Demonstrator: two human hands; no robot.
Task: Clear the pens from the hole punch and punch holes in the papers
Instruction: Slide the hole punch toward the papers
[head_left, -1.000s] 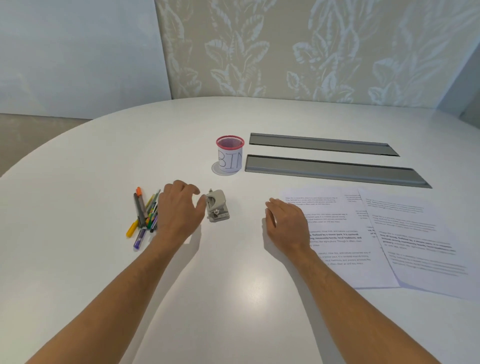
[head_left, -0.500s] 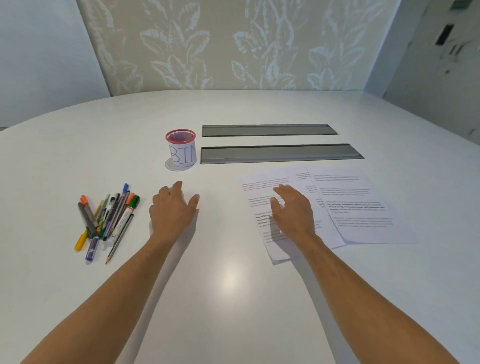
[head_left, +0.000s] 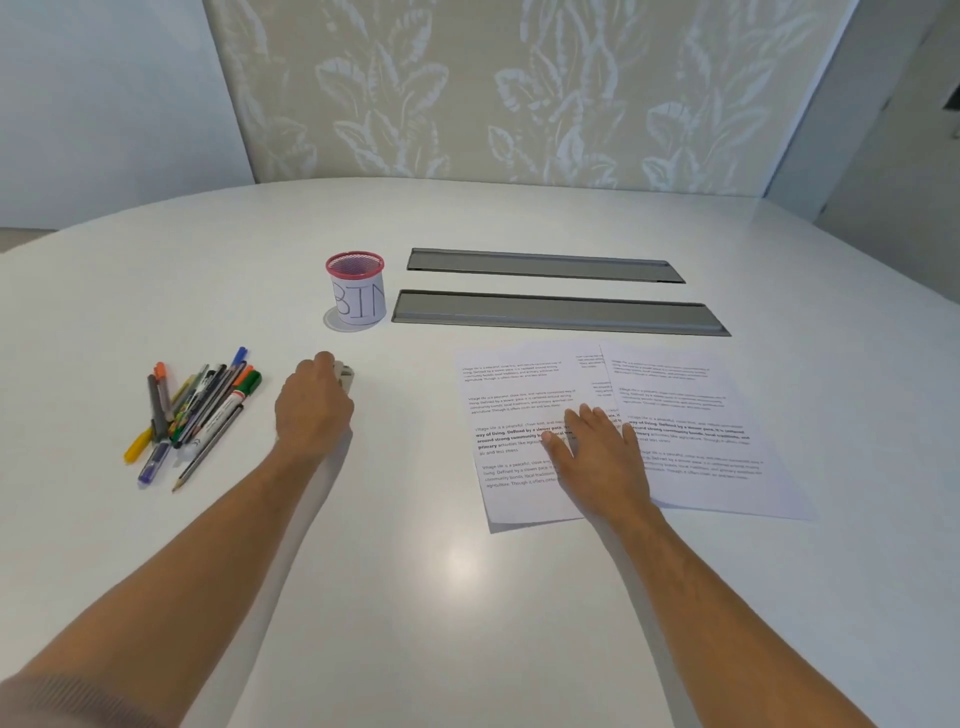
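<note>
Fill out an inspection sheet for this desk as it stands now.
Surface: white table, glossy, with two grey cable trays set in.
Job's things: hole punch mostly hidden under left hand; papers overlapping, printed; pens piled apart at the left.
Clutter: red mesh cup labelled BIN.
Hands: left hand curled over the punch; right hand flat on the papers.
Cables: nothing seen.
Surroundings: leaf-patterned wall panel.

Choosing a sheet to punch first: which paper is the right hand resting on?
The left sheet, lying atop the overlapped stack; the right hand presses it.
</note>
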